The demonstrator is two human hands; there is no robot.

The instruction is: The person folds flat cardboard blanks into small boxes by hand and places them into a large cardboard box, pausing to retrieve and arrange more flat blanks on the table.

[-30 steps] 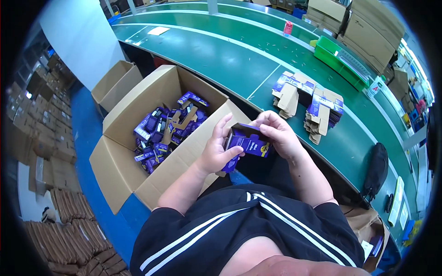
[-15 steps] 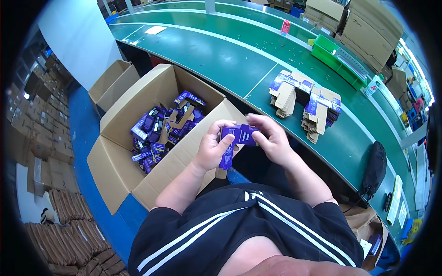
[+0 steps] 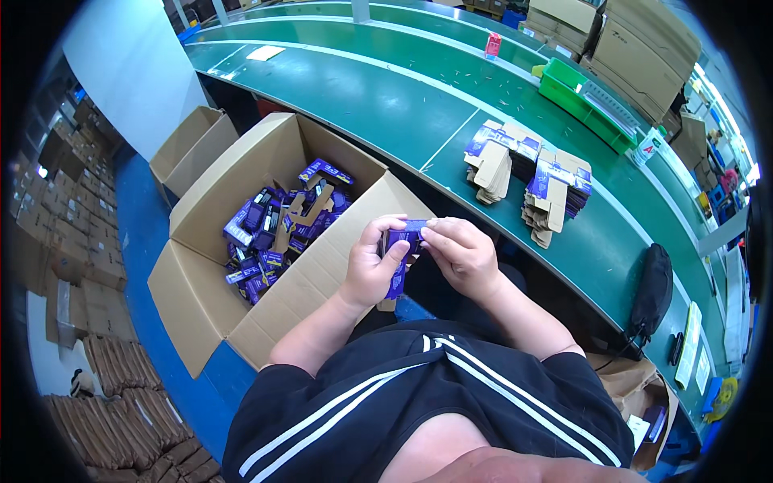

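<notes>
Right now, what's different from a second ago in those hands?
The right hand moved left, closer to the left hand, and the purple carton, once spread toward the right, now looks folded narrower. Both hands kept hold. The big cardboard box and carton stacks stayed put.

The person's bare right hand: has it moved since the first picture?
Yes: the right hand has shifted left, judged against the large open brown cardboard box.
</notes>
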